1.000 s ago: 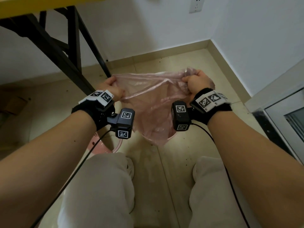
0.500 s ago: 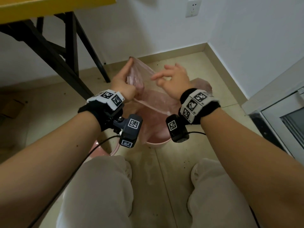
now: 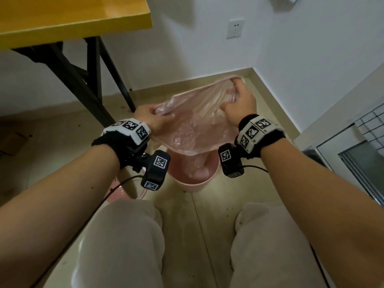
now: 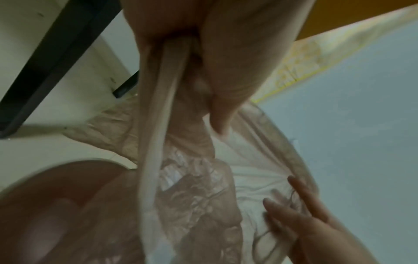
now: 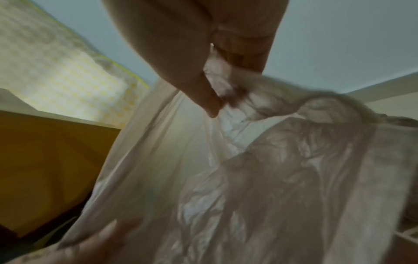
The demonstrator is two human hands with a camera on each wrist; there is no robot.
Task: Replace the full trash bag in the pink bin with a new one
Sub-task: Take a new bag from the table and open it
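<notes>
A thin translucent pink trash bag is stretched between my two hands above the pink bin, which stands on the floor between my knees and the wall. My left hand grips the bag's near left edge; the left wrist view shows the bunched rim running out of its closed fingers. My right hand pinches the far right edge, thumb against fingers in the right wrist view. The bag's lower part hangs into the bin's mouth. Pink plastic lies inside the bin.
A yellow-topped table on black legs stands to the left, close to my left hand. Another pink object lies on the floor by my left knee. White walls meet in the corner behind the bin; a glass-fronted cabinet is at right.
Half a second ago my right hand was open beside the bunched bag; now it pinches the far edge and has pulled it away to the right, spreading the bag over the bin.
</notes>
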